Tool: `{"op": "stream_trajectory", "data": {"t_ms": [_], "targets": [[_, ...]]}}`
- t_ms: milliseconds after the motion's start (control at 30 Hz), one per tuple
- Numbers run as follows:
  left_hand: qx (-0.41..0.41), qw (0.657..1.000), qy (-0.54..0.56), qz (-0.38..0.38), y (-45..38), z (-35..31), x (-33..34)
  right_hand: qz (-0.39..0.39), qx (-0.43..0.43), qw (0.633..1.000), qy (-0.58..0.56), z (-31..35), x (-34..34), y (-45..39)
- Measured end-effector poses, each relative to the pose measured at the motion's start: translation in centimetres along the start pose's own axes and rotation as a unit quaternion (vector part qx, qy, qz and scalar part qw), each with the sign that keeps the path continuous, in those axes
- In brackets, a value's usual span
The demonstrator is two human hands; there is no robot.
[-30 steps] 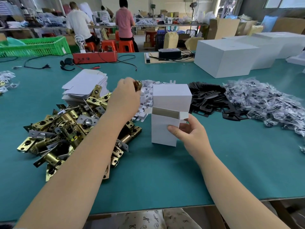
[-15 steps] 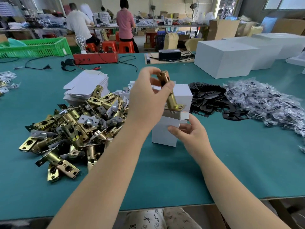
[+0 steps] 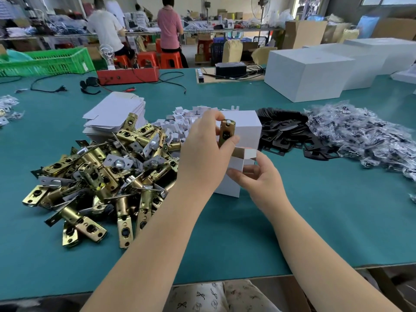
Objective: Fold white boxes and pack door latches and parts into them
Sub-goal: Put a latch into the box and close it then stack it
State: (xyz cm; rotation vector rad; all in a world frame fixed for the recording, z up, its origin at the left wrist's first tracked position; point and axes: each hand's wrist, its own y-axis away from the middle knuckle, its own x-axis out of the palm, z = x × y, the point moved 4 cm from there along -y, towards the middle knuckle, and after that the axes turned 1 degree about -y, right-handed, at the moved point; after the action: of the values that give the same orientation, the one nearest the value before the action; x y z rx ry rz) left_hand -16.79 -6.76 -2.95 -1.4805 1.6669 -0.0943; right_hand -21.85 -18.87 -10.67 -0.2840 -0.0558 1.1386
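Observation:
A small white box (image 3: pixel 231 174) stands upright on the green table, its lid (image 3: pixel 244 127) tipped back open. My left hand (image 3: pixel 207 149) pinches a brass door latch (image 3: pixel 226 131) upright above the box mouth; the latch's lower part is hidden behind my fingers. My right hand (image 3: pixel 258 176) grips the box's right side at a side flap (image 3: pixel 248 154). A heap of brass latches (image 3: pixel 108 174) lies to the left. Flat white box blanks (image 3: pixel 114 113) are stacked behind the heap.
Black plates (image 3: pixel 286 134) and clear bagged parts (image 3: pixel 364 136) lie to the right. Small white card pieces (image 3: pixel 180 124) sit behind the box. Large white cartons (image 3: pixel 308 73), a red device (image 3: pixel 128 75) with cables and a green crate (image 3: pixel 47 61) stand at the back. People work beyond.
My left hand lifted a latch off the heap, carried it right and now holds it lower, over the open box. My right hand shifted up onto the box's side flap.

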Motion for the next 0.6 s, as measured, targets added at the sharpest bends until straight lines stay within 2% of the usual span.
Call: {"op": "stream_trajectory", "data": {"t_ms": [67, 200, 367, 533, 600], "targets": [[0.012, 0.999, -0.037, 0.007, 0.7, 0.3, 0.6, 0.000, -0.002, 1.000, 0.001, 0.1, 0.0, 0.0], [0.030, 0.994, -0.098, -0.039, 1.8, 1.2, 1.0, 0.002, -0.002, 1.000, -0.003, 0.2, 0.0, 0.0], [-0.024, 0.998, 0.046, 0.020, 2.1, 3.5, 1.3, -0.007, 0.026, 0.999, -0.018, -0.3, -0.2, -0.2], [-0.094, 0.977, 0.184, 0.055, 3.0, 5.6, 1.5, 0.000, 0.031, 0.999, -0.034, -0.9, -0.2, -0.3], [-0.112, 0.972, 0.191, 0.078, 3.2, 6.4, 2.0, 0.020, 0.026, 0.999, -0.036, -0.9, -0.1, -0.3]]}}
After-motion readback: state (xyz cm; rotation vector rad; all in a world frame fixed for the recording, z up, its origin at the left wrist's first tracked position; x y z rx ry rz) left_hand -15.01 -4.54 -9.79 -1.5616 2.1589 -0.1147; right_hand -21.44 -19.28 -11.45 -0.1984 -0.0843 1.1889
